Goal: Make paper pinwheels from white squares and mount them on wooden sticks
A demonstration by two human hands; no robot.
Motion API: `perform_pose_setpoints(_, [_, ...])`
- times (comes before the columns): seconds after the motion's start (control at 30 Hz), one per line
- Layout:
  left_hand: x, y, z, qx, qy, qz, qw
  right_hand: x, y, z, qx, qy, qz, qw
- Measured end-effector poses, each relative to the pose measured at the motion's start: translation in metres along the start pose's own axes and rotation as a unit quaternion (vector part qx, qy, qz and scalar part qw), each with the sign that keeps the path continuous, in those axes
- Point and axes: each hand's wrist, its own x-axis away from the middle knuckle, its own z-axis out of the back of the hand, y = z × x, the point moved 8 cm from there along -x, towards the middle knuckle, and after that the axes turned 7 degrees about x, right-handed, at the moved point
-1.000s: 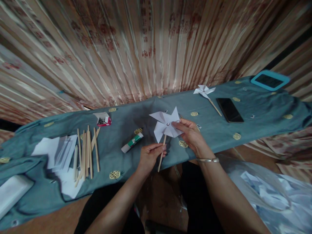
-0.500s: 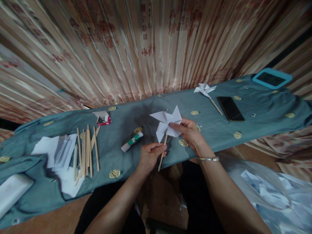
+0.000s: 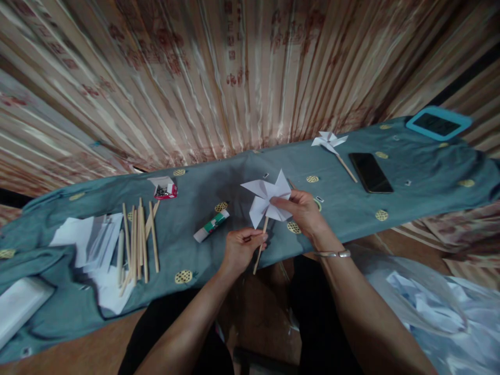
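A white paper pinwheel [image 3: 260, 188] is held over the front part of the cloth-covered table, its wooden stick [image 3: 258, 255] slanting down past the table edge. My left hand [image 3: 242, 249] is closed round that stick below the paper blades. With thumb and fingers my right hand [image 3: 302, 209] pinches the right side of the pinwheel, thumb lying near its centre. The fingers behind the paper are partly hidden. Left of the pinwheel lies a glue stick [image 3: 211, 226] with a green label. A second paper pinwheel [image 3: 328, 141] rests farther back on the right.
Several wooden sticks [image 3: 140, 245] and white paper sheets [image 3: 102, 245] lie at the left, below an open red box of small pins [image 3: 165, 189]. A phone [image 3: 370, 173] and a blue-framed clock [image 3: 438, 124] are at the right. A plastic bag of paper [image 3: 429, 307] stands below right.
Hardly anything differs. Both hands keep the same grip on the pinwheel, and the view has shifted very slightly.
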Motion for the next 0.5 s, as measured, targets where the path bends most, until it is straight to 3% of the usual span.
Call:
perform_pose_setpoints(0.33, [-0.001, -0.004, -0.002, 0.038, -0.016, 0.027, 0.999, -0.001, 0.003, 0.004, -0.010, 0.026, -0.013, 1.000])
perform_pose_setpoints(0.5, [0.007, 0.003, -0.015, 0.106, -0.076, 0.024, 0.991, 0.000, 0.003, 0.003, -0.013, 0.009, -0.015, 1.000])
